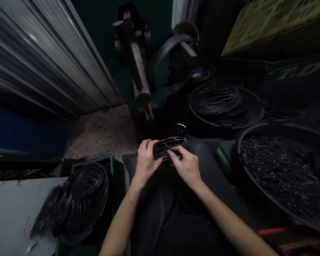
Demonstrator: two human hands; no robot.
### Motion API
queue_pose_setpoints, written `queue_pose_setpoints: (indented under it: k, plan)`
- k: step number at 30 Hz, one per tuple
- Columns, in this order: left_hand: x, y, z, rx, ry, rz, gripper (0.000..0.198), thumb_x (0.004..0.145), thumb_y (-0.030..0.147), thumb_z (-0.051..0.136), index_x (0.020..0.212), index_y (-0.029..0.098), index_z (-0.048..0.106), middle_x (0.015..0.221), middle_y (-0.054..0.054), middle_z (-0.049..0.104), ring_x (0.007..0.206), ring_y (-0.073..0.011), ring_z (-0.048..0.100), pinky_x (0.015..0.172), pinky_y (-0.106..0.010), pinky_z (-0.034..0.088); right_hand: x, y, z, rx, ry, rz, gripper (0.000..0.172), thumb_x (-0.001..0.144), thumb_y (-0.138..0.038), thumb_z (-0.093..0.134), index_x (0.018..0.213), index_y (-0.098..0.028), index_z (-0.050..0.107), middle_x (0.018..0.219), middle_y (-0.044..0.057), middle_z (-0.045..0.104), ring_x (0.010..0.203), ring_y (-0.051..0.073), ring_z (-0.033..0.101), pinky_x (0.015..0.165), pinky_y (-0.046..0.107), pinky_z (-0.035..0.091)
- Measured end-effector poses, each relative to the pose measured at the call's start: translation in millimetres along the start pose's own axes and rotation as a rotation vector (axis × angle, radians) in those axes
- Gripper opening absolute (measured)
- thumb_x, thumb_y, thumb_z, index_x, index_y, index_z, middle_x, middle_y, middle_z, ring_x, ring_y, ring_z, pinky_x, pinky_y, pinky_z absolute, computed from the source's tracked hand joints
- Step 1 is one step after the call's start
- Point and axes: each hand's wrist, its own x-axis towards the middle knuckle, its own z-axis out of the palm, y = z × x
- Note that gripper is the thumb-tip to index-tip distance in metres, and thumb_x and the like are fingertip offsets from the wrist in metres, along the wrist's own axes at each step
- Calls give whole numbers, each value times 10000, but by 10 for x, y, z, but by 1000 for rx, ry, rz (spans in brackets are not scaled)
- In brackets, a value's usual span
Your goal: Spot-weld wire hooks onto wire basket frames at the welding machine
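Note:
A small wire basket-like frame [163, 144], made of thin shiny wire with rounded ends, is held low in front of me. My left hand [146, 158] grips its left end between thumb and fingers. On the right, my right hand [184, 161] is closed, thumb and forefinger pinched at the frame's near side; whether a small loose wire sits in that pinch I cannot make out. Just beyond the frame shows a shiny wire ring [178, 131], perhaps part of it. Above and ahead stand the copper-tipped electrodes [148, 113] of a welding machine.
A round tub [241, 142] of short wire pieces stands at right, with a basin [257, 119] of wire rings behind it. Bundled wire rings [88, 181] fill a green crate [112, 164] at left, beside a pale board [5, 213]. A yellow crate [282, 21] sits upper right.

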Motion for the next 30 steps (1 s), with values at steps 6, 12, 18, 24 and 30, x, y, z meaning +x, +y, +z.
queue_pose_setpoints:
  k: [6,12,18,24,30]
  plan:
    - [46,-62,-19,75,72,38,526,670,123,675,1145,216,470,1118,-76,474,1062,-231,497,946,-415,434,82,-91,87,-14,39,-68,272,820,-418,537,778,-173,646,583,-14,602,447,85,481,520,213,409]
    - [37,-129,12,108,107,24,546,660,116,678,1155,205,466,1128,-81,475,1059,-228,495,925,-392,434,100,-86,171,-9,9,-94,270,822,-423,530,783,-178,637,686,8,647,513,101,539,569,224,447]
    - [57,-178,-18,166,138,24,519,693,135,658,1167,209,460,1132,-85,476,1059,-231,488,933,-405,418,221,-79,272,123,-65,38,320,795,-489,570,819,-177,634,686,15,651,520,119,575,550,234,461]
    - [92,-206,-35,207,140,29,509,697,156,659,1166,203,469,1118,-86,483,1046,-231,487,937,-396,402,300,-22,320,165,-100,103,349,763,-510,608,845,-173,641,711,24,655,532,129,583,524,234,456]
    - [103,-227,-46,157,151,9,505,702,154,643,1169,217,461,1117,-83,484,1051,-235,489,919,-396,409,236,21,414,122,-15,8,317,796,-481,585,866,-176,639,719,18,645,556,125,578,557,235,473]
